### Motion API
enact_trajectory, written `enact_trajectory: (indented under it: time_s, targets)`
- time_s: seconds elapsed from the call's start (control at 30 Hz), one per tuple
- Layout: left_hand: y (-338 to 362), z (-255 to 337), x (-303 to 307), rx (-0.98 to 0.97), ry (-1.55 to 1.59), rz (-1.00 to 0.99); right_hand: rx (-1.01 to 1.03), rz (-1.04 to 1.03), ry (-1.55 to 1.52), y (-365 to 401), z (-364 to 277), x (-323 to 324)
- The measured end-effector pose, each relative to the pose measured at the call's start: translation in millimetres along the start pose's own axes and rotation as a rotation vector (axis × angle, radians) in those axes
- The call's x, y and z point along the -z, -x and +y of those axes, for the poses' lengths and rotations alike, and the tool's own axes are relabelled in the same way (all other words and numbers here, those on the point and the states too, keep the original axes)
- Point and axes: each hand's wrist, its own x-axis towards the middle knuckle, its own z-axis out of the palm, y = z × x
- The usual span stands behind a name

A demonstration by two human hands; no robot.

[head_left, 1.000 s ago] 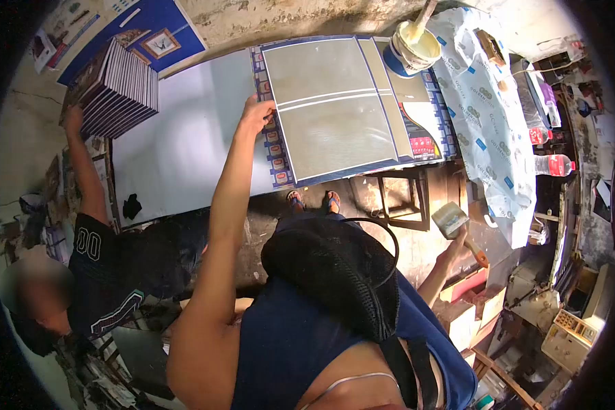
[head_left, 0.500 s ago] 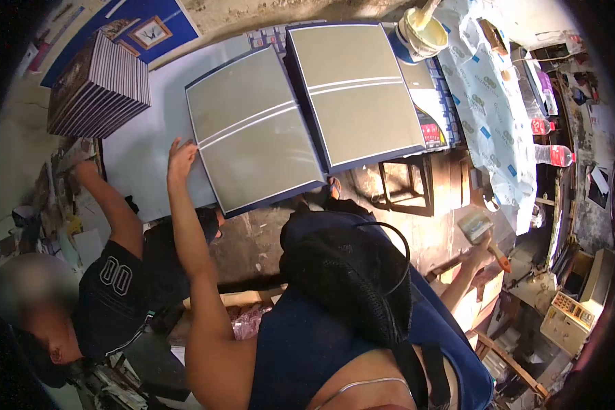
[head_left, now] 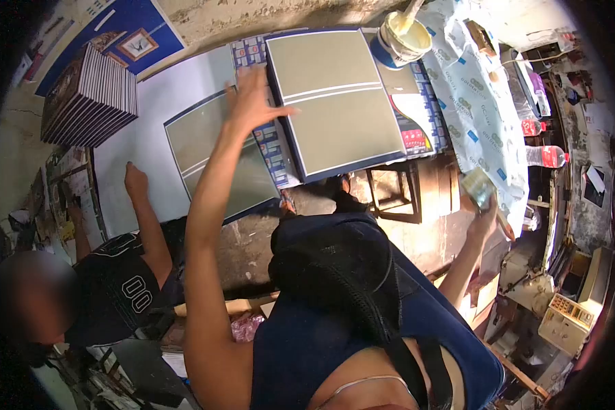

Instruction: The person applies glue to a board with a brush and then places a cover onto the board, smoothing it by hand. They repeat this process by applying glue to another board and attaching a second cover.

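Note:
My left hand [head_left: 251, 102] is spread, with nothing in it, over the gap between two cover sheets. The left cover [head_left: 246, 174], grey-beige boards with a dark blue edge, lies partly behind my forearm. To its right is a second cover [head_left: 348, 133] with white stripes across its middle, on top of a dark stack. Out to the right, my right hand [head_left: 484, 217] holds a wide brush [head_left: 478, 188] with an orange-tipped handle, bristles up. A bucket [head_left: 402, 42] of pale paste with a stick in it stands behind the right cover.
A co-worker [head_left: 116, 273] is at the left, one hand [head_left: 136, 181] over the white table surface [head_left: 116, 195]. A tall stack of books [head_left: 92, 96] stands at the back left. Bottles [head_left: 547, 156], patterned wrapping sheet [head_left: 482, 109] and a wooden stool frame [head_left: 396, 191] are on the right.
My left hand has moved right, away from the left cover's outer edge. The left cover has shifted left and toward me. My right hand has raised the brush. The co-worker's arm now reaches over the table.

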Motion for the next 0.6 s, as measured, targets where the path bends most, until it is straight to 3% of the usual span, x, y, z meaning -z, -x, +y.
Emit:
enact_trajectory:
  time_s: [0.03,0.1,0.2,0.3,0.5,0.6]
  targets:
    - [-21.5,17.5,-13.7,-0.099,-0.072,-0.052,-0.017,-0.051,-0.015,5.6,-8.5,-28.9]
    - [-57.8,40.9,-46.1,-0.102,-0.351,-0.223,-0.054,-0.083,-0.135,-13.7,-4.8,-62.2]
    - [-78.9,59.6,-65.8,-0.033,-0.484,-0.430,-0.046,-0.237,-0.155,-42.6,-10.0,-92.3]
    - [-84.5,72.1,-64.4,-0.039,-0.500,-0.469,-0.048,-0.266,-0.112,-82.1,-7.4,-108.2]
    - [-121.8,120.7,-66.8,-0.090,-0.923,-0.767,-0.002,-0.362,-0.101,-161.0,-19.4,-173.5]
    - [-128.6,139.1,-78.0,-0.257,-1.011,-0.762,0.058,-0.415,0.004,-204.1,-6.6,-193.5]
